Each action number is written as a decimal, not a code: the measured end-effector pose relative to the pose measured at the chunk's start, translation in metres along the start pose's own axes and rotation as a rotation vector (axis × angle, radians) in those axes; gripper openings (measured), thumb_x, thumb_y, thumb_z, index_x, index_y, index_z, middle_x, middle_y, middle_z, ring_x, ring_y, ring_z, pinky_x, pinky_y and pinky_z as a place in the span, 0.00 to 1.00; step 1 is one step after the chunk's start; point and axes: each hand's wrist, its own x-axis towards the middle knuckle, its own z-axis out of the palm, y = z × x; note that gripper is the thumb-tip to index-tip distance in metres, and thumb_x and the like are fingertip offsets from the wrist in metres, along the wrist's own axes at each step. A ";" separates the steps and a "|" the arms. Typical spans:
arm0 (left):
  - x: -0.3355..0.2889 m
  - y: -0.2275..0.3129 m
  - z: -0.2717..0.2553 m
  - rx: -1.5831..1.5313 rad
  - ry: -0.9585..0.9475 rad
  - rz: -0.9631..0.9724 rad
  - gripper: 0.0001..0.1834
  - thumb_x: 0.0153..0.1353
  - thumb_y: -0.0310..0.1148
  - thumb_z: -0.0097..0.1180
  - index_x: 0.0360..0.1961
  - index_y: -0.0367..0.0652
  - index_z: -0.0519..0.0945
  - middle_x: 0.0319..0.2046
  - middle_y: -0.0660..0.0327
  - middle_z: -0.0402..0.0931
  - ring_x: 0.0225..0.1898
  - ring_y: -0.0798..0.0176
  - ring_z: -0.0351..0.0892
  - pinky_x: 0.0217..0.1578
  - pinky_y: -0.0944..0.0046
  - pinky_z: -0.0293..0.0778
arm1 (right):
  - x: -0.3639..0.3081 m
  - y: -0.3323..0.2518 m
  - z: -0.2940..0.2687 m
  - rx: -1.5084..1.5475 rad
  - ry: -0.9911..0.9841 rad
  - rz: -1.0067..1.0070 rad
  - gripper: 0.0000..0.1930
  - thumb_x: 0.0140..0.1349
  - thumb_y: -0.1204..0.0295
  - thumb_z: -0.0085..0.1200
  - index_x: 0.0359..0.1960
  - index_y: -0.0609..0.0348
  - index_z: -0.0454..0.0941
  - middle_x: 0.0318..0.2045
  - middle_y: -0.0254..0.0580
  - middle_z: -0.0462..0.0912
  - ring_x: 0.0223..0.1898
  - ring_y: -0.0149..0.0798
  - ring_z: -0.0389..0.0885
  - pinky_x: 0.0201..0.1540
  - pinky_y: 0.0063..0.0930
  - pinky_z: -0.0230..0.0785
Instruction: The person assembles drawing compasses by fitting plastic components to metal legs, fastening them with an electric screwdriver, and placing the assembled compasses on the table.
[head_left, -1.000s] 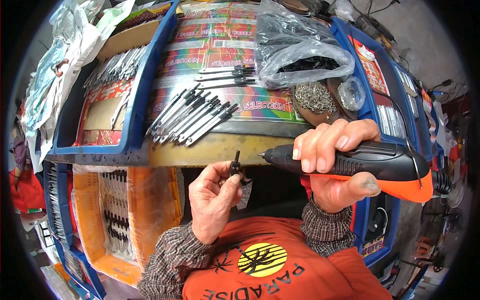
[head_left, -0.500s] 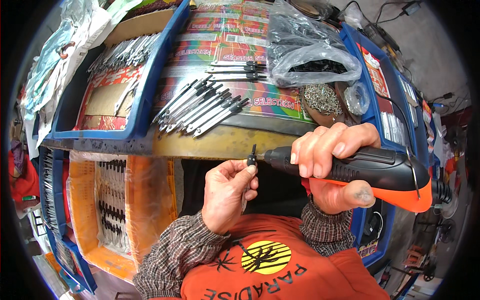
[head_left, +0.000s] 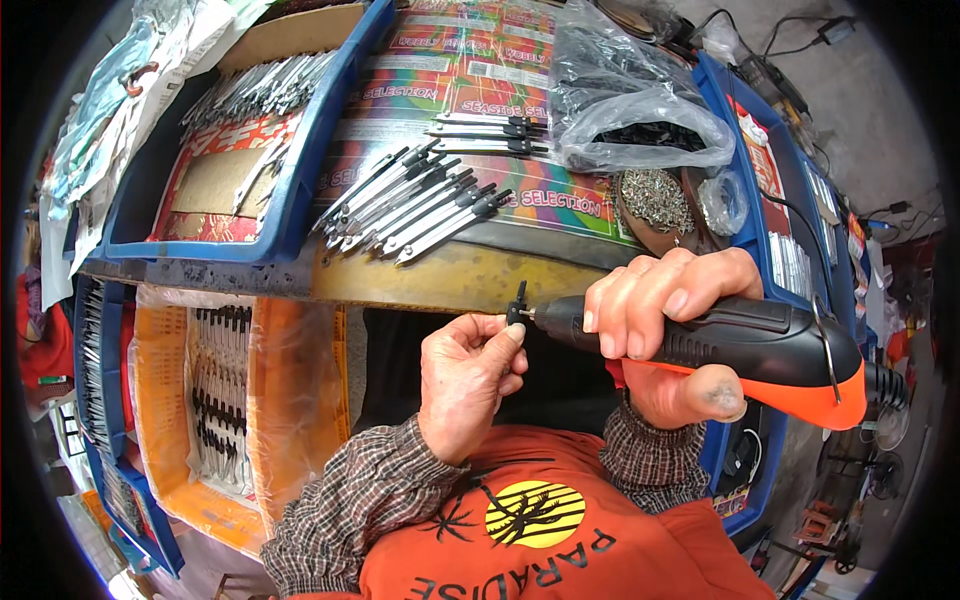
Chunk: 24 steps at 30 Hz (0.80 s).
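Pinched between the thumb and fingers of my left hand (head_left: 465, 375) is a drawing compass, its black head (head_left: 516, 308) sticking up past the fingertips. Most of its legs are hidden by the hand. My right hand (head_left: 665, 315) wraps round a black and orange electric screwdriver (head_left: 770, 335), held level. The screwdriver's bit points left and meets the side of the compass head, at the screw level. On the bench just beyond my hands lie several compasses (head_left: 430, 215) with black heads and silvery legs, with a smaller group (head_left: 490, 135) behind them.
A leather-like pouch of small metal screws (head_left: 655, 200) sits beside a clear plastic bag (head_left: 640, 140) of black parts. Blue trays (head_left: 285, 215) flank the bench, the left one holding metal legs. Below left, an orange crate (head_left: 285, 400) contains rows of compasses.
The compass in my left hand has turned slightly, and the hand has shifted a little right. The bit stays at its head. The bench things appear shifted slightly right.
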 end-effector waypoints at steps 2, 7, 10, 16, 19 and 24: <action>-0.001 0.001 0.001 0.013 0.003 0.005 0.05 0.58 0.25 0.53 0.32 0.33 0.72 0.20 0.61 0.71 0.18 0.74 0.65 0.15 0.77 0.59 | 0.001 0.000 0.000 0.004 -0.005 -0.001 0.31 0.45 0.42 0.57 0.33 0.57 0.62 0.18 0.32 0.70 0.17 0.30 0.70 0.24 0.28 0.68; 0.000 -0.003 0.001 0.005 0.005 0.009 0.06 0.58 0.25 0.52 0.32 0.33 0.72 0.19 0.60 0.71 0.17 0.75 0.64 0.15 0.77 0.59 | 0.006 -0.001 0.005 0.002 -0.026 0.033 0.29 0.48 0.45 0.58 0.33 0.57 0.62 0.18 0.33 0.70 0.17 0.30 0.70 0.24 0.28 0.68; 0.000 -0.001 0.001 -0.001 0.011 -0.010 0.06 0.58 0.25 0.53 0.32 0.32 0.71 0.19 0.62 0.71 0.17 0.75 0.66 0.15 0.78 0.61 | 0.013 -0.008 0.016 -0.047 -0.023 0.189 0.26 0.47 0.54 0.64 0.34 0.59 0.63 0.18 0.36 0.71 0.19 0.32 0.71 0.22 0.28 0.67; -0.003 0.003 0.005 -0.001 0.043 -0.044 0.06 0.57 0.25 0.53 0.31 0.32 0.71 0.19 0.64 0.70 0.18 0.75 0.67 0.16 0.78 0.62 | 0.016 0.000 0.019 0.033 -0.057 0.130 0.26 0.45 0.54 0.66 0.33 0.59 0.65 0.18 0.37 0.72 0.19 0.32 0.71 0.22 0.27 0.67; -0.003 0.003 0.006 -0.057 0.031 -0.039 0.06 0.57 0.24 0.53 0.31 0.32 0.71 0.19 0.64 0.70 0.18 0.76 0.67 0.16 0.78 0.62 | 0.017 0.003 0.018 0.039 -0.039 0.088 0.27 0.45 0.52 0.65 0.33 0.59 0.65 0.18 0.36 0.72 0.18 0.32 0.71 0.22 0.27 0.67; -0.001 0.002 0.005 -0.060 0.038 -0.039 0.06 0.57 0.24 0.53 0.31 0.32 0.71 0.19 0.64 0.70 0.18 0.76 0.67 0.15 0.78 0.62 | 0.016 0.005 0.018 0.044 -0.018 0.084 0.28 0.45 0.50 0.64 0.33 0.58 0.65 0.16 0.35 0.72 0.17 0.31 0.71 0.21 0.26 0.67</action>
